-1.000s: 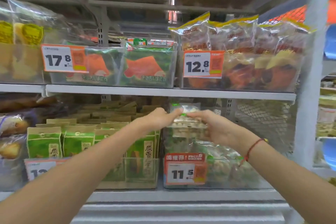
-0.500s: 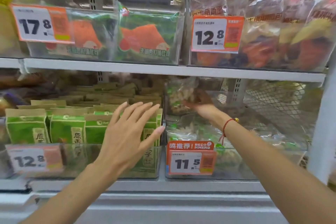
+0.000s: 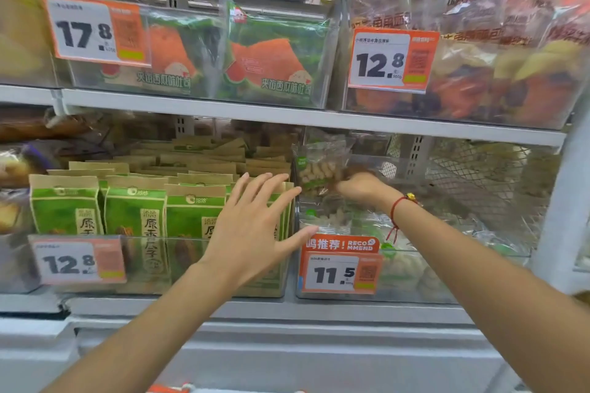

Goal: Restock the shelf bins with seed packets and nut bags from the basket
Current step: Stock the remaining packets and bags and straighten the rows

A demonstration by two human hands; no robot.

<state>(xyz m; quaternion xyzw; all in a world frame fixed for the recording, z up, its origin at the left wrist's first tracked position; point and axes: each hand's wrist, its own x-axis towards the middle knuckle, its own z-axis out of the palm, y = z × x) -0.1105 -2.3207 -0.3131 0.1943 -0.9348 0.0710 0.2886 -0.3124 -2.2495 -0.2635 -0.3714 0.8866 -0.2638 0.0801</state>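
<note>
Where hand [image 3: 359,183] grips, nut bag [image 3: 319,166] blurred.

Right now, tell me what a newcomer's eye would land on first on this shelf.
The bold orange price tags catch the eye first, above all the 17.8 tag at upper left and the 11.5 tag on the lower right bin. Next comes the left hand, spread open in front of the green seed packets in the lower middle bin. Beside it, the right hand holds a clear nut bag upright at the back of the right bin.

Clear nut bag [image 3: 319,166] upright above right bin [image 3: 415,293].
</note>
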